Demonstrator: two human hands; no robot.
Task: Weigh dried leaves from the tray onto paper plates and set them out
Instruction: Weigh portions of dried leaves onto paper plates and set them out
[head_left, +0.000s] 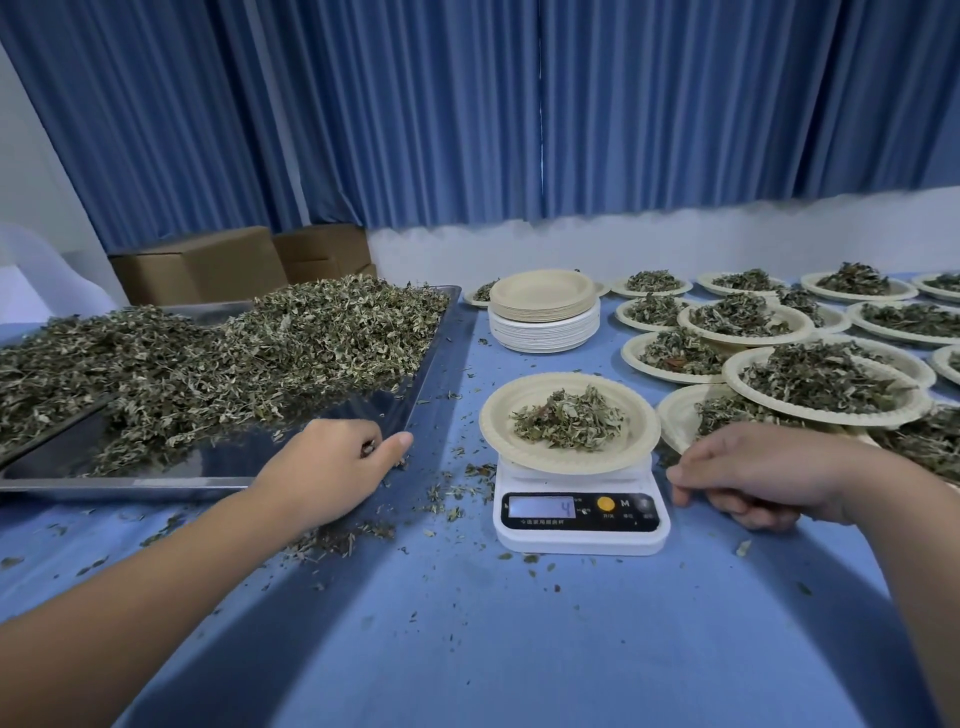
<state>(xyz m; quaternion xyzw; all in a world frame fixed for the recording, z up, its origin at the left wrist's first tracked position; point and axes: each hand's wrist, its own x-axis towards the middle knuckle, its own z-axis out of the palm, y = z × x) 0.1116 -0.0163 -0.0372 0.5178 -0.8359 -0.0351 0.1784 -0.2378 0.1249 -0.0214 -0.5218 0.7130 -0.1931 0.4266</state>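
A: The left hand (332, 462), grip curled on a pinch of leaves, is sitting at the steel tray's (130, 480) corner; the right hand (753, 475) is resting loosely curled, empty, beside the white digital scale (579, 525).

B: It's reading "4". The beige paper plate (569, 422) of dried leaves (569, 418) is sitting on it, so add small pinches, centred; the other writing is too small to read.

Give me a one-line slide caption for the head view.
Paper plate of dried leaves on the scale, left hand at the tray.

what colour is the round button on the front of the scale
Orange-yellow. The round button sits just right of the display on the white scale, seen in the head view.
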